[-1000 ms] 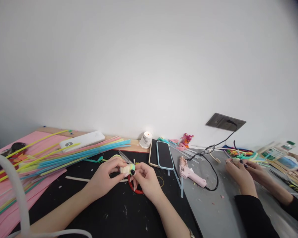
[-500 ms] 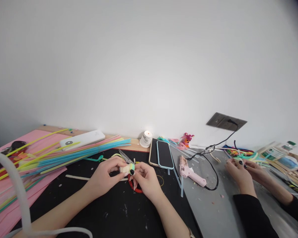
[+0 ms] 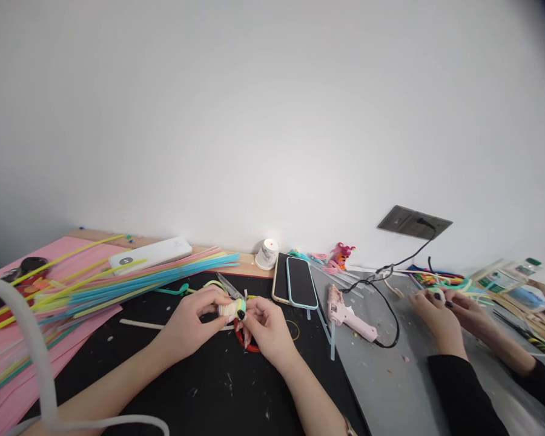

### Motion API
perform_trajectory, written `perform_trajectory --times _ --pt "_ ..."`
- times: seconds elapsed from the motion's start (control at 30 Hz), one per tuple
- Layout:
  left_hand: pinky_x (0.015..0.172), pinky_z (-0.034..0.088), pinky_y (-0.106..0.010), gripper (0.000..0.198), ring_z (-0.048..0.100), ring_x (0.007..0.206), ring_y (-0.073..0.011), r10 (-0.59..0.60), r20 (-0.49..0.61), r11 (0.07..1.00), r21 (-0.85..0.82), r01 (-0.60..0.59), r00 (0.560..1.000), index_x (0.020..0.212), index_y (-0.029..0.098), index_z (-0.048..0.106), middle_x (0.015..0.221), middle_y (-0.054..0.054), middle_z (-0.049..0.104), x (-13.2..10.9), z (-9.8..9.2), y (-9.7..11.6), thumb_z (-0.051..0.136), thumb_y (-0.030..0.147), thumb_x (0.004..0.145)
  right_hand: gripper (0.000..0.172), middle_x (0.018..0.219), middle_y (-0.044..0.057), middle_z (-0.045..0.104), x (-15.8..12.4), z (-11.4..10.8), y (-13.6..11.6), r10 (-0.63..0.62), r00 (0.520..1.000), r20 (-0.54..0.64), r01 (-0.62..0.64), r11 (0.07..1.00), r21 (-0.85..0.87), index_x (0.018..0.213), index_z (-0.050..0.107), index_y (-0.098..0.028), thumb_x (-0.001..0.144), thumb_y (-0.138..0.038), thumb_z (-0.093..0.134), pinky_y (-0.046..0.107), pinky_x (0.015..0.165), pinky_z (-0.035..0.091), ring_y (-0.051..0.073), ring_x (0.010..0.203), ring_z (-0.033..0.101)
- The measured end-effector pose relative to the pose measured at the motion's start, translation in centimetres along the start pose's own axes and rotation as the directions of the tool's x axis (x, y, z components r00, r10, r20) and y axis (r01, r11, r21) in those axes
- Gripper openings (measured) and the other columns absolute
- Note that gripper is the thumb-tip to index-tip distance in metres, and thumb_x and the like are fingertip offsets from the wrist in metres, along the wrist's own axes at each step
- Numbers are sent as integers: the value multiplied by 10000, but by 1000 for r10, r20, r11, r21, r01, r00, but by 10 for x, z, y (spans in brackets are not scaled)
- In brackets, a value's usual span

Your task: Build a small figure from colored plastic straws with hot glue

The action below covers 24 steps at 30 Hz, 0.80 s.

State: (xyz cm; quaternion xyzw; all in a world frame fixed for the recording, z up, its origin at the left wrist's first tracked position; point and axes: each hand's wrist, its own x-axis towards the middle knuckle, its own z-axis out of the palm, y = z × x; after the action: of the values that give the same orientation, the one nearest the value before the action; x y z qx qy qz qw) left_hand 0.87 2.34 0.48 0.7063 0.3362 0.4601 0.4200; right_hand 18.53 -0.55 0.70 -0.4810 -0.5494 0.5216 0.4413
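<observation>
Left hand and right hand pinch a small cream-and-green coil between their fingertips, over scissors on a black mat. A light, steady pinch at both ends should keep its loops uncrushed.

At 7 o'clock, the person's left hand and right hand cover parts of a small cream-and-green piece, so its full shape cannot be told. They also hide the middle of the red-handled scissors and part of a white strip. At 5 o'clock, the bottom edge cuts a wristband; at 8, a translucent tube runs off the left edge. At 4, a co-worker's sleeves are cropped. At 3, a bottle's label is too blurred to read.
</observation>
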Motion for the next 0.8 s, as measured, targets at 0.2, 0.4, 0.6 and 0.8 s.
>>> perform_trajectory --times 0.2,0.4,0.6,0.8 --pt "821 580 -333 72 638 968 -208 12 13 1000 -8 -12 1000 859 191 643 1030 -75 623 -1 -2 -8 623 213 794 197 608 -42 573 0 0 0 -38 999 -21 37 998 -43 860 563 -174 786 -356 572 198 410 392 68 392 469" --pt "826 584 -323 70 626 1008 -212 24 19 1000 6 -24 1000 866 201 654 1067 -72 613 0 -3 -11 634 229 806 156 613 -42 571 0 -2 3 -76 997 -25 74 995 -71 908 578 -177 793 -277 546 212 455 416 78 422 482" --pt "822 589 -330 87 630 998 -216 11 14 1000 6 -11 1000 872 206 668 1064 -70 617 0 -3 -11 655 247 797 128 612 -39 565 -1 -1 1 -83 996 -22 81 993 -82 888 570 -182 794 -262 535 214 451 409 82 426 477" --pt "822 590 -330 104 628 1004 -214 45 0 999 16 -45 999 898 202 663 1060 -79 623 -1 -3 -13 631 247 811 132 616 -36 565 -2 -2 1 -85 996 -34 81 990 -111 880 574 -193 801 -299 561 224 446 421 92 426 478"
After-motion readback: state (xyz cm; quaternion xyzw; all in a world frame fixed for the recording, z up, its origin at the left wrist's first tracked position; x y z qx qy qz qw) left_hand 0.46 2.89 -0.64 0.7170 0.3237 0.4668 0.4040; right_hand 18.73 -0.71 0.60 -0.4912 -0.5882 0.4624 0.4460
